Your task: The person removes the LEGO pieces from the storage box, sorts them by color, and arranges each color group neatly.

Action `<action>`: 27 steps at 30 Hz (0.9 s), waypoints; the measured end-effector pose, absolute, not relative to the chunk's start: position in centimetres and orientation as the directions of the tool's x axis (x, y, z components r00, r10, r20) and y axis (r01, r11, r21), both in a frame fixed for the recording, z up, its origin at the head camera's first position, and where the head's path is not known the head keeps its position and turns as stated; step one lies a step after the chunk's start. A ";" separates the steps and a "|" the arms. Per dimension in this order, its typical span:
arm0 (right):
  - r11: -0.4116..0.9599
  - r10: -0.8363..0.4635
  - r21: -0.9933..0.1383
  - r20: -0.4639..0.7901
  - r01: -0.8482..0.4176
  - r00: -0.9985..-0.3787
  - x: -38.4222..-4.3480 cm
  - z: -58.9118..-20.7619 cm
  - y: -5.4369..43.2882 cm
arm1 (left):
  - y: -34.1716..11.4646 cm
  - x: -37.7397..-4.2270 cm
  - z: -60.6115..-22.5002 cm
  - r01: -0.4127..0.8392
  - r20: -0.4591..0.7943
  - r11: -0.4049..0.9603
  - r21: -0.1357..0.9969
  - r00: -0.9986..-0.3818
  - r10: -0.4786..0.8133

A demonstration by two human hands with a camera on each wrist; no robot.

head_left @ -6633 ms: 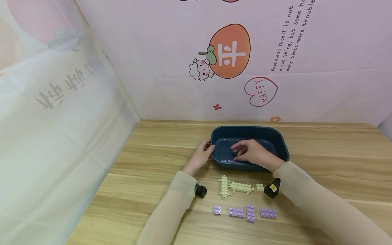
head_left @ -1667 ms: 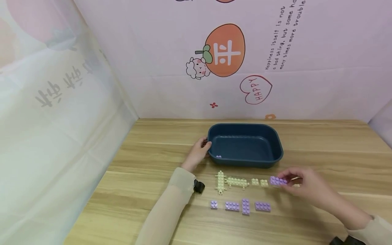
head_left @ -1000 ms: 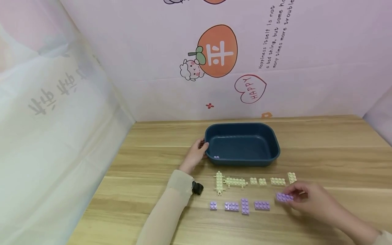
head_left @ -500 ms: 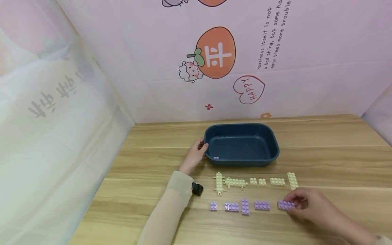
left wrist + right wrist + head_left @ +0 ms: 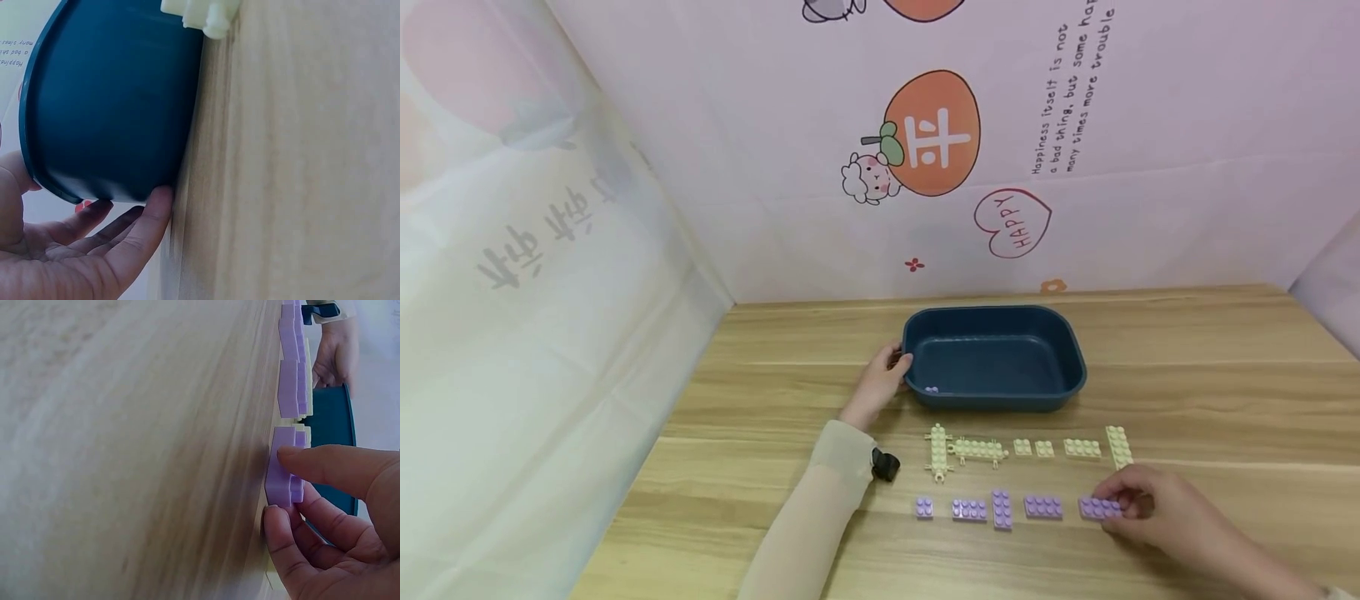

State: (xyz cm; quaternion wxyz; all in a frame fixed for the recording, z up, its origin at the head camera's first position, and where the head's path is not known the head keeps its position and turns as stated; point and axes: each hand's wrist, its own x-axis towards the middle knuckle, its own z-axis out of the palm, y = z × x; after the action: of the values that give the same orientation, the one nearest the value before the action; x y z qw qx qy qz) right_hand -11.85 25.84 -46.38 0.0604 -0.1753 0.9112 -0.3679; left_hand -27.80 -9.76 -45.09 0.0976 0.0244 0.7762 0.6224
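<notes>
My right hand (image 5: 1172, 512) pinches a purple building brick (image 5: 1097, 508) at the right end of a row of purple bricks. In the right wrist view, the thumb presses on this brick (image 5: 281, 478) near its studs and a fingertip touches its end; it stands on the table. At the left end of a dark blue bin (image 5: 1000, 400), my left hand (image 5: 876, 387) holds the rim with the thumb over it. The left wrist view has those fingers against the bin's outer wall (image 5: 112, 112). A small purple piece (image 5: 931, 390) lies in the bin's front left corner.
Left of the pinched brick lie purple bricks, among them an upright one (image 5: 1002, 510) and a small square one (image 5: 924, 507). Behind them runs a row of cream pieces, including a long one with side clips (image 5: 938, 452) and a brick (image 5: 1118, 447). A printed cloth (image 5: 820, 233) hangs behind the table.
From the bin's inside, my right hand has come to the right front and brought the purple brick down to the row's end. More cream bricks lie out. The left hand stays on the bin.
</notes>
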 end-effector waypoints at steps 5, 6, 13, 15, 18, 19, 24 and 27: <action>0.684 -0.357 -0.685 -0.014 -0.252 -0.934 -11.7 -46.3 25.9 | -9.8 -27.4 -44.8 -0.099 -0.135 0.209 0.973 -0.977 0.165; 0.691 -0.352 -0.681 -0.022 -0.244 -0.936 -11.6 -46.3 25.9 | -9.8 -27.4 -44.8 -0.101 -0.137 0.207 0.973 -0.977 0.166; 0.694 -0.330 -0.686 -0.034 -0.218 -0.943 -11.1 -46.5 26.1 | -9.8 -27.6 -45.3 -0.102 -0.138 0.221 0.970 -0.978 0.155; 0.702 -0.314 -0.684 -0.044 -0.200 -0.948 -11.0 -46.4 26.2 | -9.8 -27.6 -45.4 -0.097 -0.133 0.221 0.970 -0.979 0.154; 0.726 -0.281 -0.670 -0.083 -0.155 -0.956 -10.9 -46.2 26.3 | -9.7 -27.6 -45.4 -0.087 -0.123 0.220 0.972 -0.980 0.155; 0.731 -0.271 -0.668 -0.098 -0.139 -0.957 -10.9 -46.1 26.4 | -9.8 -27.6 -45.4 -0.088 -0.124 0.219 0.972 -0.980 0.155; 0.750 -0.243 -0.652 -0.113 -0.112 -0.964 -10.7 -45.7 26.6 | -9.8 -27.7 -45.4 -0.095 -0.130 0.217 0.972 -0.980 0.153; 0.754 -0.238 -0.641 -0.065 -0.142 -0.969 -10.5 -45.6 26.7 | -9.8 -27.7 -45.3 -0.095 -0.130 0.208 0.973 -0.979 0.159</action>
State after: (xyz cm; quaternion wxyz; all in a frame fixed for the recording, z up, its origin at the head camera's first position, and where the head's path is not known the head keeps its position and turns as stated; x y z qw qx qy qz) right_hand -10.52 26.66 -45.57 0.0715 -0.1015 0.9339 -0.3353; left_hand -27.72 -9.80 -45.30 0.1011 0.0208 0.7706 0.6289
